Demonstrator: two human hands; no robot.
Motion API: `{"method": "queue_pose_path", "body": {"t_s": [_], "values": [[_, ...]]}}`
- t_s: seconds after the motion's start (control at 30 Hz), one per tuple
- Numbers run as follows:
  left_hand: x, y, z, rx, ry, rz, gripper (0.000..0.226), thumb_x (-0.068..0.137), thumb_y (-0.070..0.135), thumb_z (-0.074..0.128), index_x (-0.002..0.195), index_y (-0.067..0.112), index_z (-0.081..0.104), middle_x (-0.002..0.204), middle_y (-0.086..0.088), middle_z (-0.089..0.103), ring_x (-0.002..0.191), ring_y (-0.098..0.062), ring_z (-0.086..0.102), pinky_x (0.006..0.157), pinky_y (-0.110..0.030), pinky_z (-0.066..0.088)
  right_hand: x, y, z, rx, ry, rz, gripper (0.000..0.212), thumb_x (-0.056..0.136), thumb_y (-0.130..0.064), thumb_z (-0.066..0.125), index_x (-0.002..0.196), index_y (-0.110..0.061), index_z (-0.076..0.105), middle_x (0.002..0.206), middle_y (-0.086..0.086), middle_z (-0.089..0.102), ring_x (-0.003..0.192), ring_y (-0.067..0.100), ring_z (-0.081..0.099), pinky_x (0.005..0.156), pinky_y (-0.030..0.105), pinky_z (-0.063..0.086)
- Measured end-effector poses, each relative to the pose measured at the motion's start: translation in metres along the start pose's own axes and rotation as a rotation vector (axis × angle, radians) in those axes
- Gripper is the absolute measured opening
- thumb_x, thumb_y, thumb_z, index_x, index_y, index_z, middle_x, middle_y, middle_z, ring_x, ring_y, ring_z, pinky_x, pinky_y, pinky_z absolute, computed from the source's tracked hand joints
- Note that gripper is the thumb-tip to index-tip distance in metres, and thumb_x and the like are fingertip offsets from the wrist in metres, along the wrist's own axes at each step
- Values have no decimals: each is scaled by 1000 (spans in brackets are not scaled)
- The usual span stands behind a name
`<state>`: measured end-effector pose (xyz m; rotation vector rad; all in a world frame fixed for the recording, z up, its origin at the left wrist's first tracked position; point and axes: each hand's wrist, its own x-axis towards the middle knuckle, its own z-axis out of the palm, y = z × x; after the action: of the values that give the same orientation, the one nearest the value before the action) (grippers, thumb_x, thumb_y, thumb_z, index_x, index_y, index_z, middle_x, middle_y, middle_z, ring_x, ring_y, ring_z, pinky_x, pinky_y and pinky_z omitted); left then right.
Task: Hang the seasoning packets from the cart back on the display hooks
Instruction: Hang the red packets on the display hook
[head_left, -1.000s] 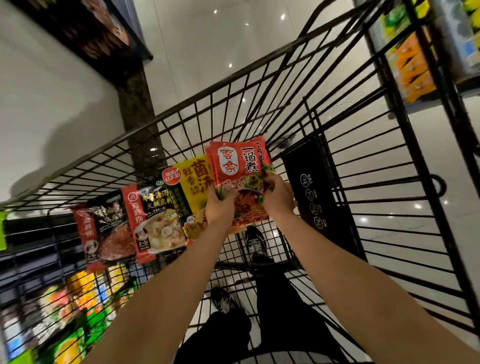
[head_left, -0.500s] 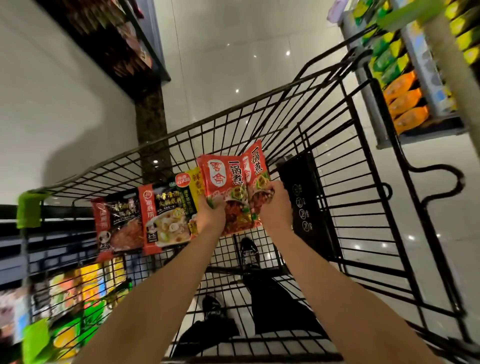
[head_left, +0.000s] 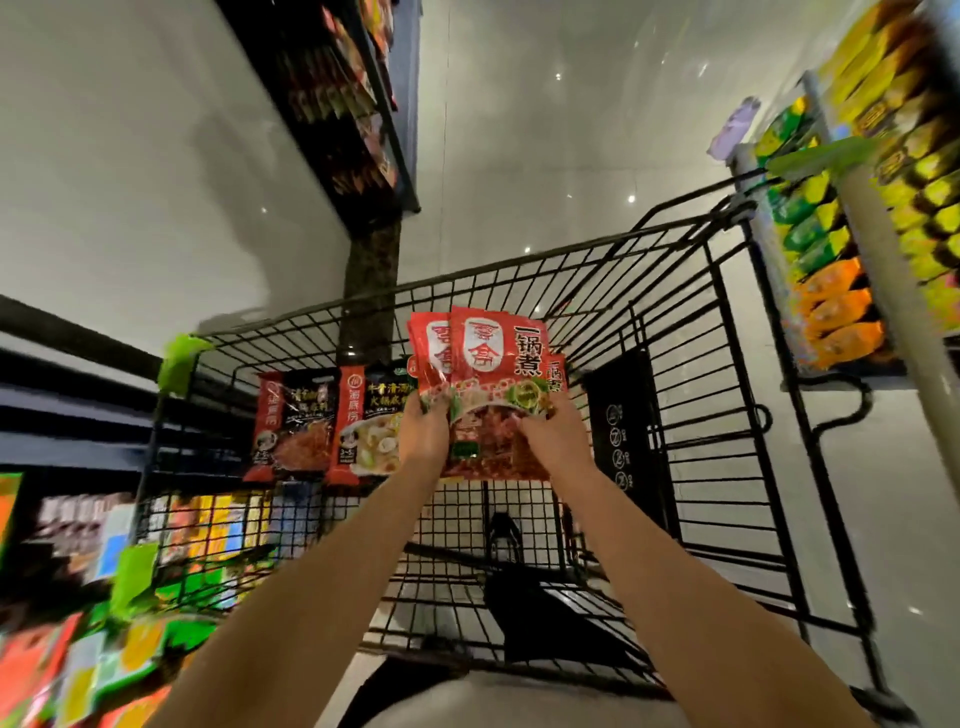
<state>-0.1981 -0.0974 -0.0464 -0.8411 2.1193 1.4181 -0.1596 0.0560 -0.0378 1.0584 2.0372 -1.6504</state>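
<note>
**Two hands on the red stack**

Two dark packets lean against the far left wall of the cart. Beside them, the left hand and right hand each pinch a lower corner of the red seasoning packets, held upright, long axis vertical. Display shelves stand far right, nearer the right hand.
</note>
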Motion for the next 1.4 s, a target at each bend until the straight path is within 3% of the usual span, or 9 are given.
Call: {"method": "queue_pose_path", "body": {"t_s": [0.23, 0.43, 0.73, 0.9, 1.1, 1.17, 1.23, 1.3, 1.4], "values": [[-51, -16, -65, -206, 75, 112, 80, 92, 81, 32, 150, 29, 48, 134, 1, 63, 122, -25, 59, 106, -51, 48, -64, -30, 34, 61, -163, -130, 52, 85, -22, 81, 122, -27, 45, 105, -10, 55, 105, 13, 56, 102, 39, 45], [-116, -56, -150, -196, 285, 195, 60, 106, 62, 31, 145, 21, 52, 130, -4, 65, 117, -25, 62, 102, -46, 50, -151, -37, 71, 55, -389, -211, 67, 70, -29, 92, 126, -21, 55, 108, -7, 71, 101, 18, 69, 92, 30, 55], [-232, -131, -266, -376, 574, 375, 51, 100, 54, 48, 144, 28, 54, 140, 1, 62, 129, -20, 59, 111, -46, 46, -290, -45, 128, -51, -619, -389, 27, 81, -28, 85, 101, -29, 66, 97, -5, 76, 87, 15, 73, 81, 35, 58], [-306, -159, -310, -495, 794, 455, 28, 110, 15, 46, 137, 17, 54, 122, 15, 62, 108, 11, 60, 84, -4, 44, -363, -59, 157, -163, -865, -463, 29, 83, -26, 83, 108, -21, 70, 101, -1, 76, 89, 14, 70, 66, 24, 47], [-372, -185, -347, -630, 1135, 462, 50, 98, 52, 61, 137, 19, 62, 134, 3, 67, 126, -18, 61, 102, -31, 46, -433, -71, 185, -163, -1061, -560, 30, 78, -22, 84, 106, -12, 76, 88, 1, 74, 71, 13, 66, 63, 16, 51], [-398, -189, -360, -631, 1251, 444, 49, 103, 46, 57, 137, 12, 60, 136, 1, 63, 129, -20, 57, 100, -24, 41, -457, -72, 194, -170, -1093, -614, 41, 75, -33, 83, 109, -11, 75, 94, 2, 74, 76, 16, 66, 74, 28, 55], [-420, -194, -373, -637, 1337, 377, 56, 106, 39, 52, 152, 8, 45, 154, -4, 48, 142, -19, 43, 109, -21, 31, -481, -75, 197, -184, -1175, -633, 29, 90, -23, 78, 111, -4, 72, 97, 3, 71, 70, 6, 64, 64, 18, 52], [-437, -200, -386, -625, 1370, 371, 66, 107, 43, 49, 159, 7, 31, 165, -7, 32, 153, -22, 29, 120, -30, 22, -504, -80, 196, -175, -1232, -650, 10, 94, -15, 74, 89, -13, 66, 85, -4, 66, 61, 0, 55, 50, 9, 43], [-466, -205, -402, -654, 1416, 389, 69, 106, 50, 46, 161, 11, 29, 167, -3, 29, 154, -22, 26, 121, -33, 20, -539, -83, 198, -164, -1354, -674, 25, 93, -23, 76, 82, -28, 54, 84, -15, 60, 79, 3, 57, 66, 22, 43]]}}
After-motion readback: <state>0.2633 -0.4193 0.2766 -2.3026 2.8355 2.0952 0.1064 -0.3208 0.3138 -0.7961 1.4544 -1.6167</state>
